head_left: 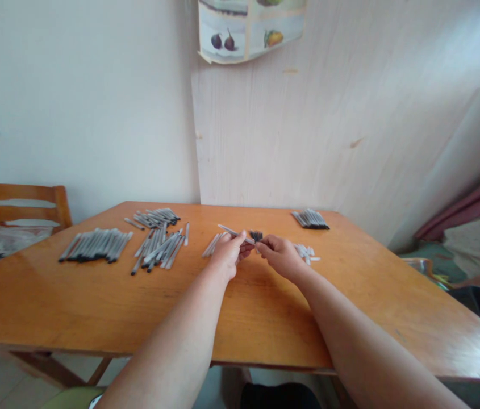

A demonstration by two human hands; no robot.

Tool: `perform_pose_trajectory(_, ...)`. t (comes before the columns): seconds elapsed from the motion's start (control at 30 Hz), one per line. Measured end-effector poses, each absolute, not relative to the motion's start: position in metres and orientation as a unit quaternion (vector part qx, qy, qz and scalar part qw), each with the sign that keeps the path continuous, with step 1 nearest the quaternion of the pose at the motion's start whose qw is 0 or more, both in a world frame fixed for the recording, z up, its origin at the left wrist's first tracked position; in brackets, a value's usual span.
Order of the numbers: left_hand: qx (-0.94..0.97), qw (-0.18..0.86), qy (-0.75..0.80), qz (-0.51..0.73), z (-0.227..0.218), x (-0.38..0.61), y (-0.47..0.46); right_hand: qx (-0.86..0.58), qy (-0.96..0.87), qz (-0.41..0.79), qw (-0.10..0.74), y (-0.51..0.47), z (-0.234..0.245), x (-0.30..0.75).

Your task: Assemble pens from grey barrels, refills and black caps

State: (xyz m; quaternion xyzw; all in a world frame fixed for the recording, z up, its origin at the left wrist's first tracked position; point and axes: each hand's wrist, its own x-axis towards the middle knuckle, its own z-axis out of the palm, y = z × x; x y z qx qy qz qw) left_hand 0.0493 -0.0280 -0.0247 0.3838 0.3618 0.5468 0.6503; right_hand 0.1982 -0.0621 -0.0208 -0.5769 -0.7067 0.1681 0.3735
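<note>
My left hand (pixel 230 253) is closed around a clear pen barrel (pixel 226 229), which slants down to the right from between thumb and fingers. Close beside it, my right hand (pixel 281 254) pinches at the barrel's right end; whatever small piece sits between its fingertips is too small to make out. A bunch of thin dark pieces (pixel 255 234) lies just behind the fingers. Left of my left hand rest several clear barrels (pixel 211 245). Small whitish pieces (pixel 307 253) lie in a heap beside my right hand.
Pens with black ends lie in a row (pixel 95 245) at left, a loose pile (pixel 161 247) nearer the middle, and another group (pixel 154 217) behind. One more bundle (pixel 311 219) lies at the back right. A wooden chair (pixel 22 197) stands left of the wooden table (pixel 137 318).
</note>
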Motion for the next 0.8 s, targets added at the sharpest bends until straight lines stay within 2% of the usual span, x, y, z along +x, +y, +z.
perform_pose_trajectory(0.17, 0.374, 0.642, 0.369, 0.559, -0.025, 0.047, -0.023, -0.589, -0.693, 0.182, 0.374, -0.061, -0.02, 0.203)
perform_pose_trajectory(0.53, 0.237, 0.499, 0.427, 0.715, -0.012, -0.001, 0.001, -0.611, -0.687, 0.16, 0.359, -0.062, -0.012, 0.213)
perform_pose_trajectory(0.67, 0.254, 0.459, 0.47, 0.71, -0.011, -0.007, 0.0, -0.661, -0.665, 0.09, 0.335, -0.059, -0.014, 0.216)
perform_pose_trajectory(0.8, 0.332, 0.416, 0.5, 0.683, -0.014, -0.001, -0.001, -0.741, -0.617, 0.024, 0.264, -0.054, -0.019, 0.216)
